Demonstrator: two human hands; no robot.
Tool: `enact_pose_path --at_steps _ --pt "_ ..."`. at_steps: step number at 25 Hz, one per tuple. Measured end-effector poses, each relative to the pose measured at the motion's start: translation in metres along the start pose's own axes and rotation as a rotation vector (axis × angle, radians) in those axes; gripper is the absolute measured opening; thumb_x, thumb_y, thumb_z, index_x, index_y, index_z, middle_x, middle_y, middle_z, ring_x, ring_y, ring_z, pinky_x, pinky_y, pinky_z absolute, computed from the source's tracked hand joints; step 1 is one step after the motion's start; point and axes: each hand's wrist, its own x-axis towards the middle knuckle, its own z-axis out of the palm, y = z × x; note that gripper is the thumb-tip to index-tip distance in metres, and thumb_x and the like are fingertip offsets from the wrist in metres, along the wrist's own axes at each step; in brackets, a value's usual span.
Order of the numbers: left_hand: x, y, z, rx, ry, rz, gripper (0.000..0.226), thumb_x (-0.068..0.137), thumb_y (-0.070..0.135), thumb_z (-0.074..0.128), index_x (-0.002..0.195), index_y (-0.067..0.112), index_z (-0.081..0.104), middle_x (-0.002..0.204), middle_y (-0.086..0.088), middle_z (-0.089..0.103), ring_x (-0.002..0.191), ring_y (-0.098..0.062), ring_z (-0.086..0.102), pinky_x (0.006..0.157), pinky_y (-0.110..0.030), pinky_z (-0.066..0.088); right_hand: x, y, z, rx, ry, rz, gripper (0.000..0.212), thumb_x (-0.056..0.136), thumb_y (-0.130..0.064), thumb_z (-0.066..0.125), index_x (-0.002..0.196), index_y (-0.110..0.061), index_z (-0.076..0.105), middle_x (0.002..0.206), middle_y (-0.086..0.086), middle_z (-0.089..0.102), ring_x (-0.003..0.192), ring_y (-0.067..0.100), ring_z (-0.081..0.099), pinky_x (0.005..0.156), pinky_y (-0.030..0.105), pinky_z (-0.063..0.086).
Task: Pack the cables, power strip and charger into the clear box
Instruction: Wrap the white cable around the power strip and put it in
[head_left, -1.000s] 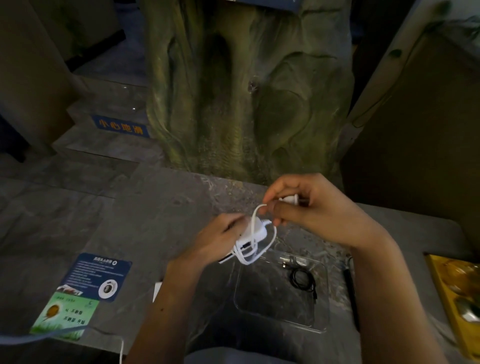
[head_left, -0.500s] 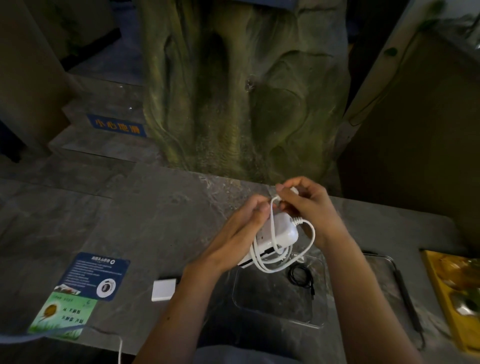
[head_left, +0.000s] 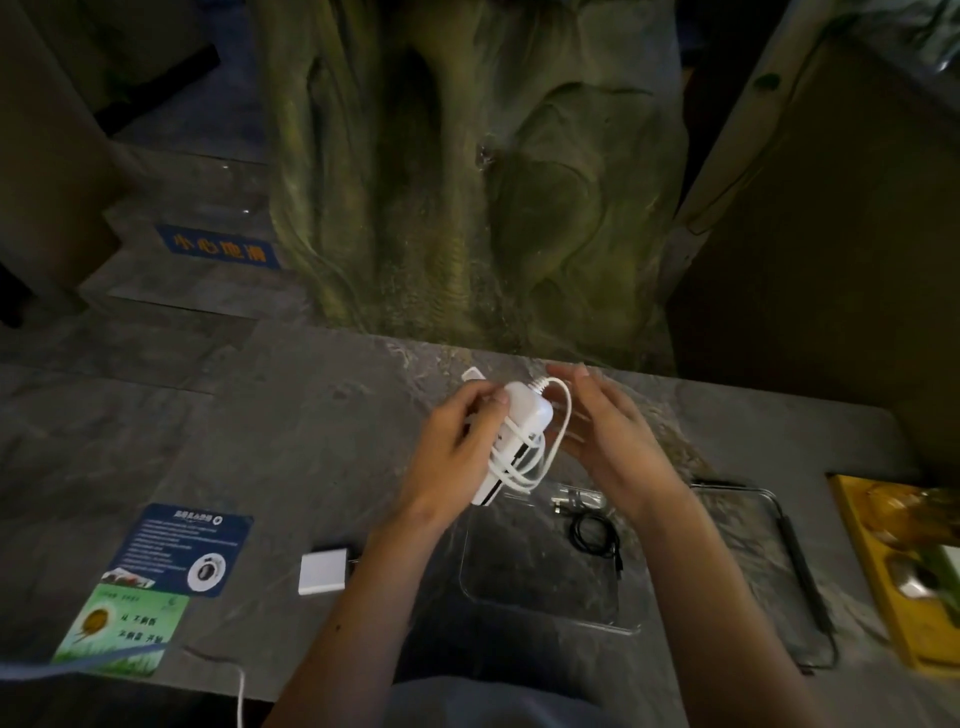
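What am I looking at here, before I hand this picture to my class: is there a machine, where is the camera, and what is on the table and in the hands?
There is no machine: these are a person's two bare hands. The one picture comes from a camera worn on the person's head, looking forward and down, so the arms enter from the bottom edge. The left hand holds a white power strip with its white cord wound around it. The right hand is open beside it, close to a loop of the cord, holding nothing. On the grey table lies a clear box with a coiled black cable in it. Left of the box lies a small white charger, and farther left two printed cards.
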Motion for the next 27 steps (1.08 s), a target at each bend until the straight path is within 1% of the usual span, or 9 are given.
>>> enact_pose_path --at_steps 3,5,9,13,16,19,21,25,27 --pt "0.0 -0.012 0.008 -0.019 0.054 -0.056 0.012 0.098 0.021 0.05 0.098 0.022 0.062 0.079 0.008 0.067 0.066 0.007 0.061 0.06 -0.011 0.047 -0.006 0.005 -0.004 -0.018 -0.056 0.018 0.046 0.092 -0.04 0.051 0.122 -0.006 0.057 0.109 0.016 0.07 0.096 0.027 0.068 0.08 0.038 0.056" --pt "0.001 -0.025 0.013 -0.003 0.067 -0.089 0.014 0.098 0.025 0.052 0.106 0.02 0.062 0.084 0.006 0.069 0.07 0.005 0.063 0.064 -0.016 0.05 -0.013 0.011 -0.007 -0.069 -0.078 0.026 0.042 0.09 -0.034 0.057 0.122 -0.008 0.055 0.111 0.019 0.069 0.098 0.031 0.068 0.085 0.042 0.057" --pt "0.001 -0.048 0.021 0.054 0.01 -0.166 0.024 0.093 0.036 0.057 0.116 0.028 0.058 0.097 0.007 0.069 0.09 -0.008 0.067 0.08 -0.032 0.054 -0.019 0.025 -0.015 -0.096 -0.012 0.047 0.033 0.086 -0.02 0.067 0.117 -0.017 0.057 0.106 0.012 0.072 0.093 0.025 0.071 0.082 0.037 0.058" --pt "-0.002 -0.053 0.029 -0.012 -0.061 -0.34 0.052 0.088 0.037 0.065 0.134 0.02 0.046 0.112 0.002 0.065 0.098 -0.009 0.065 0.081 -0.025 0.053 -0.015 0.039 -0.026 -0.121 0.096 0.086 0.037 0.086 -0.014 0.069 0.12 -0.011 0.055 0.108 0.015 0.07 0.097 0.031 0.07 0.082 0.04 0.059" --pt "-0.006 -0.058 0.033 -0.112 -0.082 -0.431 0.047 0.084 0.037 0.069 0.125 0.019 0.054 0.112 0.001 0.068 0.093 -0.008 0.068 0.07 -0.021 0.053 -0.012 0.053 -0.035 -0.077 0.145 0.089 0.04 0.082 -0.012 0.072 0.119 -0.006 0.057 0.11 0.019 0.069 0.097 0.033 0.069 0.086 0.046 0.057" --pt "-0.005 -0.07 0.037 -0.13 -0.073 -0.464 0.018 0.087 0.032 0.066 0.104 0.025 0.064 0.095 0.003 0.073 0.082 -0.008 0.069 0.065 -0.021 0.051 -0.01 0.068 -0.041 -0.007 0.187 0.087 0.037 0.08 -0.007 0.073 0.115 -0.004 0.059 0.11 0.022 0.069 0.092 0.031 0.07 0.081 0.043 0.057" --pt "-0.005 -0.076 0.039 -0.114 -0.071 -0.488 0.012 0.088 0.031 0.065 0.099 0.027 0.066 0.096 0.002 0.073 0.083 -0.01 0.068 0.066 -0.022 0.05 -0.009 0.076 -0.043 0.056 0.217 0.102 0.033 0.08 -0.004 0.072 0.111 -0.003 0.06 0.109 0.022 0.069 0.09 0.031 0.069 0.08 0.043 0.057" --pt "-0.008 -0.095 0.039 0.161 -0.082 -0.542 0.039 0.083 0.055 0.064 0.108 0.026 0.067 0.102 0.001 0.071 0.087 -0.009 0.066 0.074 -0.025 0.052 -0.012 0.087 -0.046 0.132 0.263 0.117 0.013 0.083 0.0 0.068 0.094 -0.007 0.065 0.089 0.017 0.07 0.07 0.022 0.069 0.056 0.027 0.056" --pt "-0.009 -0.105 0.038 0.324 -0.1 -0.49 0.056 0.076 0.075 0.054 0.103 0.027 0.069 0.11 0.001 0.065 0.097 -0.011 0.063 0.084 -0.029 0.052 -0.01 0.094 -0.05 0.173 0.271 0.119 0.009 0.084 -0.001 0.066 0.088 -0.009 0.067 0.083 0.014 0.072 0.068 0.02 0.069 0.057 0.028 0.056"
